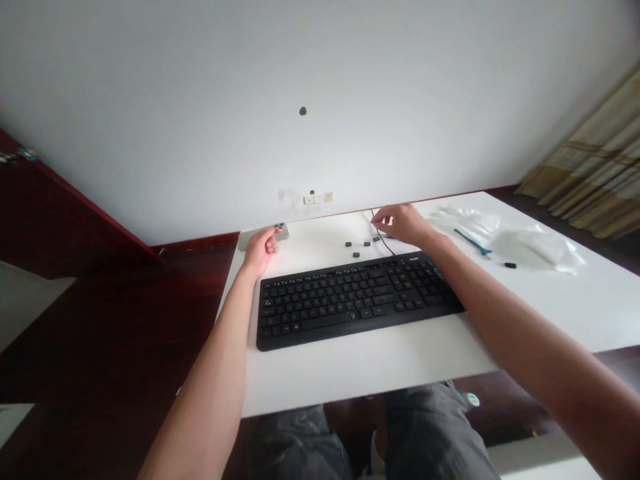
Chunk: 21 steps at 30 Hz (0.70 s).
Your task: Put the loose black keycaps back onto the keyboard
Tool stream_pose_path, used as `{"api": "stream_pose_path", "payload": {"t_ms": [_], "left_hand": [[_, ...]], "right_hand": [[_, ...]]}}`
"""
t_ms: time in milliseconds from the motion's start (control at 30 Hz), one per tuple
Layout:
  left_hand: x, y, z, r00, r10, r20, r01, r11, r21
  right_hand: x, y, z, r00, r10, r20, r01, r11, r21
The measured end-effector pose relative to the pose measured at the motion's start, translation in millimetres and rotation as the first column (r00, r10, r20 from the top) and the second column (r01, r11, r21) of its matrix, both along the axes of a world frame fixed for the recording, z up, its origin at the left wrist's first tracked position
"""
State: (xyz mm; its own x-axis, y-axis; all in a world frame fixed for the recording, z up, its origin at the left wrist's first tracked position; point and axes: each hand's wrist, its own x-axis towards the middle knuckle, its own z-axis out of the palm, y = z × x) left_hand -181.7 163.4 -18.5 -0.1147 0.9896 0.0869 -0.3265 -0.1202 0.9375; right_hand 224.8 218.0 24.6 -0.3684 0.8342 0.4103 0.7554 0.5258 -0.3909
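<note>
My left hand (261,250) is at the far left of the white table (350,380), its fingertips on a small grey object (281,231) that lies on a flat grey pad (253,238). My right hand (401,225) hovers at the back of the table with its fingers spread, close to a thin black cable (383,235). Several small black keycaps (356,254) lie between my hands, behind a black keyboard (355,300). Off to the right, a blue-handled tool (473,241) rests on a clear plastic bag (530,243), and a black keycap (510,265) sits beside it.
The table's back edge meets a white wall with small wall sockets (319,197). Dark red wooden surfaces (110,313) lie left of the table. A striped curtain (585,173) hangs at the right. My legs in grey shorts (425,433) show below the front edge.
</note>
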Motion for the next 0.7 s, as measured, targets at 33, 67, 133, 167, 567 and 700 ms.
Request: {"api": "stream_pose_path", "payload": {"t_ms": [33,67,133,167,567,700], "left_hand": [[-0.1,0.5,-0.1,0.999,-0.017,-0.027,0.016,1.0,-0.009],[-0.3,1.1,-0.1,0.998,-0.032,-0.047,0.031,0.999,-0.015],[-0.6,2.3,-0.4,0.998,-0.044,-0.041,0.043,0.999,-0.019],[-0.8,2.8,-0.6,0.999,-0.037,-0.017,0.037,0.999,-0.015],[3.4,0.7,0.1,1.0,0.008,-0.005,-0.007,1.0,0.002],[3.5,1.5,0.0,1.0,0.007,0.002,-0.007,1.0,-0.002]], "right_hand": [[-1.0,-2.7,-4.6,0.999,0.039,0.006,-0.039,0.999,-0.035],[-1.3,-5.8,-7.5,0.997,0.071,0.007,-0.07,0.995,-0.066],[-1.1,-11.6,-8.2,0.994,0.111,0.013,-0.109,0.988,-0.107],[-1.2,-14.2,-6.6,0.991,0.133,0.028,-0.128,0.984,-0.123],[-11.0,-21.3,-5.7,0.943,0.257,0.212,-0.215,0.956,-0.201],[-13.5,-22.7,-6.2,0.942,0.262,0.208,-0.216,0.951,-0.219]]}}
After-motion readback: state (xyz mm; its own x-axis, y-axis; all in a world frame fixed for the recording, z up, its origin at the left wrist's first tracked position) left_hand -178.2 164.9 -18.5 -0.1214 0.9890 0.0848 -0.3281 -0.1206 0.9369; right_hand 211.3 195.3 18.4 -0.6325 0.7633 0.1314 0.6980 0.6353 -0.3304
